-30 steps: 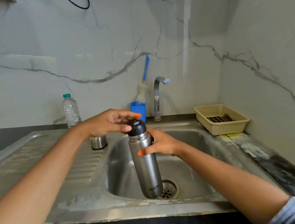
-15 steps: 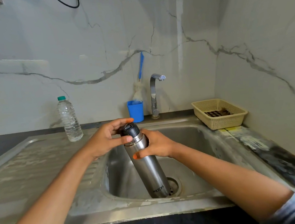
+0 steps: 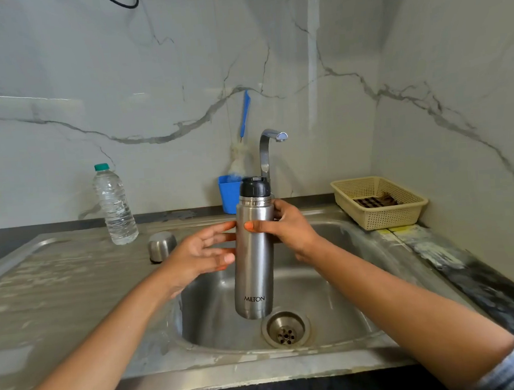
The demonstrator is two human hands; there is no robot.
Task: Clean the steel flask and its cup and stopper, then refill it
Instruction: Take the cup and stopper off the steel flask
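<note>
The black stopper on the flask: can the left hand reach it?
Probably yes: the stopper is uncovered, the right hand grips the steel flask below it, and the open left hand is near.

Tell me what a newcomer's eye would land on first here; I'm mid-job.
The steel flask stands out first, held upright above the sink at centre. The right hand grips it near the top with the black stopper on, and the left hand is open just left of it. Next comes the steel cup, mouth down on the drainboard, with the clear water bottle behind it.
</note>
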